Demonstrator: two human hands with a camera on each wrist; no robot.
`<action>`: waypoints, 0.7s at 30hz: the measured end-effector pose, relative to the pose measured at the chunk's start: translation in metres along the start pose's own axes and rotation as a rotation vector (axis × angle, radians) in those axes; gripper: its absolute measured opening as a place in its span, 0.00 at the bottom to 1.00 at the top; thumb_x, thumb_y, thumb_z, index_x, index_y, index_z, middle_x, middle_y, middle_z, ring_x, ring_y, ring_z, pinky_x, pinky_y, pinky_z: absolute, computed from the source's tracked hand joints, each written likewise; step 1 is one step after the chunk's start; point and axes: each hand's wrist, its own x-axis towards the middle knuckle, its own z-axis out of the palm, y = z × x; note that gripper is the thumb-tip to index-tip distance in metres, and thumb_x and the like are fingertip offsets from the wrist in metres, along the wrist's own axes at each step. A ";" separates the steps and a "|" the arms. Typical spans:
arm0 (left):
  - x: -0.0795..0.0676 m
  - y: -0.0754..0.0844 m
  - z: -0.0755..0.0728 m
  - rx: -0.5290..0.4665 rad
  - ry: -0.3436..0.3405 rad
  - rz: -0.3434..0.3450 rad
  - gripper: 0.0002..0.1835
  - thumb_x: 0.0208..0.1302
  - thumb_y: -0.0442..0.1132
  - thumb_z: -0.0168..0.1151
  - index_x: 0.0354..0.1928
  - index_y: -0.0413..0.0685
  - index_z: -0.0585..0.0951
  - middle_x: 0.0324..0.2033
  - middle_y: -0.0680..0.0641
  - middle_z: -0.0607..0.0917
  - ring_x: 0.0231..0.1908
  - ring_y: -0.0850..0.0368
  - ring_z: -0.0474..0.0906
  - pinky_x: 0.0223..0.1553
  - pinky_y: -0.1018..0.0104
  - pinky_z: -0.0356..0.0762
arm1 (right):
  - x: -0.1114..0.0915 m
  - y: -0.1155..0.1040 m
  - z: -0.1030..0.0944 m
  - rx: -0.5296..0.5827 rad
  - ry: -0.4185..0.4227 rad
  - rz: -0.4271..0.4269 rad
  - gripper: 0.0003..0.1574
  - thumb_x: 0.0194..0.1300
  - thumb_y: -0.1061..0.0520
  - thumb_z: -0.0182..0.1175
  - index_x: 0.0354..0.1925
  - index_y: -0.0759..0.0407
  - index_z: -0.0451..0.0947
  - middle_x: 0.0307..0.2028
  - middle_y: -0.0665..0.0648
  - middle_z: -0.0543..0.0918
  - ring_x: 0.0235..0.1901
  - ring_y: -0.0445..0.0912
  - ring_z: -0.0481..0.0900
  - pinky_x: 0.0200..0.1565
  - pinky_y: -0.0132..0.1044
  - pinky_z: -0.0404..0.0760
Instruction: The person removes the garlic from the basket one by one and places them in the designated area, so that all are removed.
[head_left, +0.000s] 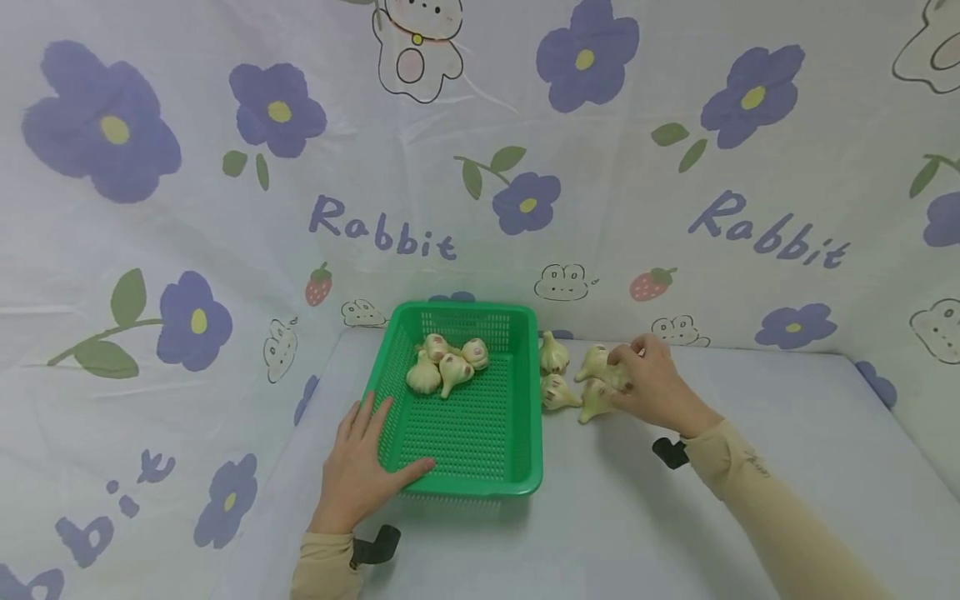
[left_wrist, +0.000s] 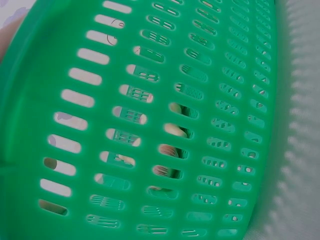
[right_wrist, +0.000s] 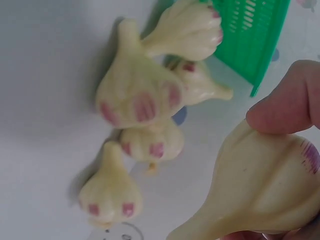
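In the head view, my left hand (head_left: 360, 471) rests on the near left corner of a green plastic basket (head_left: 531, 417), fingers spread along its side and thumb over the front rim. Several garlic bulbs (head_left: 423, 375) lie together toward the back of the basket. To its right, my right hand (head_left: 654, 385) pinches a garlic bulb (right_wrist: 265, 185) between thumb and fingers, close above other garlic bulbs (right_wrist: 140, 95) on the table. Purple marks show on their pale skins. In the left wrist view, the slotted basket wall (left_wrist: 160, 125) fills most of the picture and hides the fingers.
A white table (head_left: 585, 525) carries everything. Behind and at the sides hangs a white cloth (head_left: 480, 117) printed with purple flowers, rabbits and lettering. A black strap piece (head_left: 378, 546) sits at the left wrist, another black piece (head_left: 670, 452) at the right.
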 end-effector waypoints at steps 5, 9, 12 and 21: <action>0.001 0.000 -0.001 0.002 0.001 0.004 0.62 0.52 0.76 0.70 0.82 0.53 0.59 0.83 0.41 0.55 0.81 0.37 0.49 0.61 0.26 0.73 | -0.005 0.019 -0.005 0.005 -0.030 0.070 0.27 0.51 0.67 0.70 0.51 0.65 0.77 0.50 0.71 0.64 0.53 0.66 0.62 0.45 0.55 0.74; 0.001 0.000 -0.002 -0.002 0.001 0.006 0.61 0.52 0.75 0.70 0.82 0.54 0.59 0.83 0.41 0.55 0.81 0.37 0.49 0.61 0.25 0.73 | -0.006 0.028 -0.009 0.011 -0.037 0.115 0.28 0.51 0.67 0.68 0.52 0.65 0.76 0.52 0.72 0.63 0.54 0.66 0.61 0.45 0.56 0.74; 0.000 0.000 -0.001 -0.002 -0.003 0.002 0.61 0.52 0.76 0.70 0.82 0.54 0.59 0.83 0.41 0.55 0.81 0.37 0.49 0.61 0.26 0.73 | -0.009 0.033 -0.008 0.007 -0.036 0.121 0.27 0.51 0.66 0.68 0.51 0.65 0.76 0.50 0.71 0.63 0.53 0.66 0.61 0.44 0.55 0.73; 0.000 0.002 -0.001 -0.005 0.000 0.001 0.62 0.52 0.75 0.71 0.82 0.53 0.60 0.82 0.41 0.55 0.81 0.37 0.49 0.62 0.25 0.72 | -0.016 0.053 0.018 0.008 -0.043 0.129 0.26 0.51 0.66 0.68 0.51 0.66 0.78 0.48 0.72 0.65 0.48 0.65 0.63 0.41 0.51 0.73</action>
